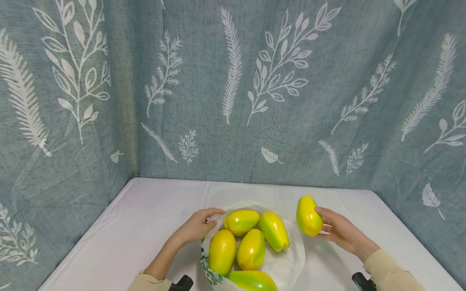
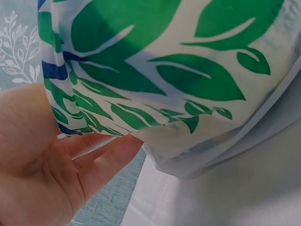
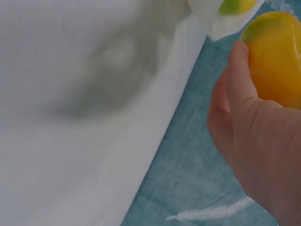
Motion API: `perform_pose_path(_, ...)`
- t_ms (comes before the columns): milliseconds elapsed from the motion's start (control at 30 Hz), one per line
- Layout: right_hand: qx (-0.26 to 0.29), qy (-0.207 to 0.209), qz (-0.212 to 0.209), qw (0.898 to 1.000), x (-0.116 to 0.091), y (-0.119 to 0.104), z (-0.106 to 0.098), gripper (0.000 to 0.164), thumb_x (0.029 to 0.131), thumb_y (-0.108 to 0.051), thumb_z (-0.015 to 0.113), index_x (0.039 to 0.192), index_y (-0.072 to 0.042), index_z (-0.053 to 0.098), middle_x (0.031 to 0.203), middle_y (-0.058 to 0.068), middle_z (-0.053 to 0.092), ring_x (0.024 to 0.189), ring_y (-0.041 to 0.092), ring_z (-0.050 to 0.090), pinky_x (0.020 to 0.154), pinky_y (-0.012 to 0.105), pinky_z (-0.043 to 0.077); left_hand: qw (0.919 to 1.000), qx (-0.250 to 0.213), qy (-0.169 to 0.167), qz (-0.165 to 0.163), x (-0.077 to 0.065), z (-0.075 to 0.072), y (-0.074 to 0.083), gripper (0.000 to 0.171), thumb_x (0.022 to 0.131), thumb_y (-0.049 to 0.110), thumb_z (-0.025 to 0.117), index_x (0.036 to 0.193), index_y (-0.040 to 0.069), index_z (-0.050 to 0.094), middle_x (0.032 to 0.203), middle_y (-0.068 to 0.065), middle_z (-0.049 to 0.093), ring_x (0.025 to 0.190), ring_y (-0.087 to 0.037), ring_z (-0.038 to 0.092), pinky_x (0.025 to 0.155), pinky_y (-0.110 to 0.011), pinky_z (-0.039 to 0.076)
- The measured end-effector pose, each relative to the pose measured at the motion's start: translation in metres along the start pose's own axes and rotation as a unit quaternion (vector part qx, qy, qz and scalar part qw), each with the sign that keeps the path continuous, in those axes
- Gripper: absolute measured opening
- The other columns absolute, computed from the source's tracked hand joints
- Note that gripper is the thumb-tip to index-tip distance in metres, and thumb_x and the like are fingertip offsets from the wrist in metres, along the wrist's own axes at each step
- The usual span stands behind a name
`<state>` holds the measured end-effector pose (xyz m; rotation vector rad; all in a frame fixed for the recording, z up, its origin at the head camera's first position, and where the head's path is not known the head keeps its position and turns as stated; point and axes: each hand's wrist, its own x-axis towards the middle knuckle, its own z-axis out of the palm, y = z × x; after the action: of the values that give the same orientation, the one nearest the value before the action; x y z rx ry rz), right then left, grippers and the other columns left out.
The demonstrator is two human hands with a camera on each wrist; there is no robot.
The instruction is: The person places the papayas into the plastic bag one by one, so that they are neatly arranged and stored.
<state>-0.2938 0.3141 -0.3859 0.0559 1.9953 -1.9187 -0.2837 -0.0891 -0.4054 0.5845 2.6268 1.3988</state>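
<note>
A glossy yellow-green papaya (image 1: 309, 216) is held in my right hand (image 1: 340, 231), raised beside the bag's right rim. The right wrist view shows the thumb along the side of this papaya (image 3: 275, 59). My left hand (image 1: 196, 227) grips the left rim of a white bag (image 1: 299, 258) printed with green leaves. In the left wrist view, fingers of the left hand (image 2: 56, 165) pass behind the printed bag wall (image 2: 197, 80), which hides their tips. Several similar papayas (image 1: 251, 249) lie inside the wide-mouthed bag.
The bag stands on a table with a white cloth (image 1: 160, 206), near its front. Blue-grey curtains (image 1: 204, 81) with white leaf patterns hang behind the table and on both sides. A dark strap piece (image 1: 364, 281) shows near the right sleeve (image 1: 391, 270).
</note>
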Motion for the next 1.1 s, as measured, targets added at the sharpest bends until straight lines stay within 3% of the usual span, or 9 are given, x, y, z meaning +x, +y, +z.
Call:
perform_pose_path(67,0.004,0.002,0.004,1.0,-0.003,0.0,0.007,0.071,0.1,-0.038,0.046,0.146,0.007,0.015,0.129,0.02,0.038,0.105,0.024,0.052,0.09,0.043,0.047,1.0,0.0,-0.001,-0.001,0.0,0.0,0.0,0.034,0.095,-0.001,0.051,0.127,0.004,0.059,0.134,-0.019,0.051,0.1,-0.027,0.05,0.082,-0.046,0.042)
perform_pose_path(200,0.001,0.004,0.017,1.0,-0.012,0.0,0.022,0.074,0.099,-0.039,0.048,0.146,0.006,0.014,0.136,0.024,0.033,0.108,0.028,0.05,0.089,0.044,0.047,1.0,-0.002,-0.006,-0.002,0.001,0.001,0.0,0.034,0.095,-0.002,0.05,0.128,0.004,0.058,0.135,-0.02,0.05,0.074,-0.023,0.047,0.074,-0.042,0.042)
perform_pose_path(300,0.001,0.003,0.027,1.0,-0.017,0.0,0.031,0.076,0.098,-0.04,0.05,0.147,0.006,0.014,0.14,0.026,0.028,0.114,0.032,0.047,0.09,0.044,0.047,1.0,0.001,-0.004,0.002,0.001,0.001,0.001,0.034,0.095,-0.001,0.05,0.128,0.004,0.059,0.134,-0.019,0.051,0.08,-0.025,0.053,0.079,-0.045,0.045)
perform_pose_path(367,0.002,0.001,0.033,0.999,-0.019,0.001,0.035,0.078,0.097,-0.041,0.051,0.147,0.005,0.013,0.142,0.026,0.026,0.117,0.034,0.044,0.09,0.045,0.046,1.0,0.001,0.0,0.006,0.001,0.001,0.001,0.034,0.095,-0.002,0.05,0.127,0.005,0.059,0.134,-0.018,0.051,0.1,-0.031,0.055,0.085,-0.051,0.044)
perform_pose_path(433,0.003,0.002,0.038,0.999,-0.022,0.002,0.04,0.079,0.097,-0.042,0.052,0.147,0.005,0.013,0.143,0.026,0.026,0.118,0.035,0.044,0.09,0.046,0.046,1.0,0.004,0.002,0.007,0.001,0.001,0.0,0.034,0.095,-0.002,0.051,0.127,0.005,0.059,0.134,-0.018,0.052,0.12,-0.033,0.046,0.093,-0.055,0.039)
perform_pose_path(767,-0.018,0.019,0.043,0.999,-0.031,0.011,0.056,0.076,0.094,-0.039,0.057,0.145,0.004,0.02,0.141,0.029,0.031,0.12,0.04,0.043,0.088,0.05,0.046,0.9999,0.009,-0.003,0.004,0.003,0.001,-0.001,0.035,0.094,-0.002,0.051,0.127,0.005,0.059,0.135,-0.019,0.051,0.105,-0.029,0.048,0.08,-0.044,0.041)
perform_pose_path(1100,-0.038,0.029,0.059,0.997,-0.032,0.015,0.061,0.079,0.092,-0.037,0.062,0.144,0.003,0.02,0.137,0.031,0.035,0.104,0.032,0.056,0.085,0.049,0.048,0.9999,0.006,-0.008,0.013,0.003,0.0,-0.003,0.034,0.095,-0.002,0.05,0.128,0.004,0.059,0.134,-0.019,0.05,0.105,-0.029,0.048,0.077,-0.043,0.04)
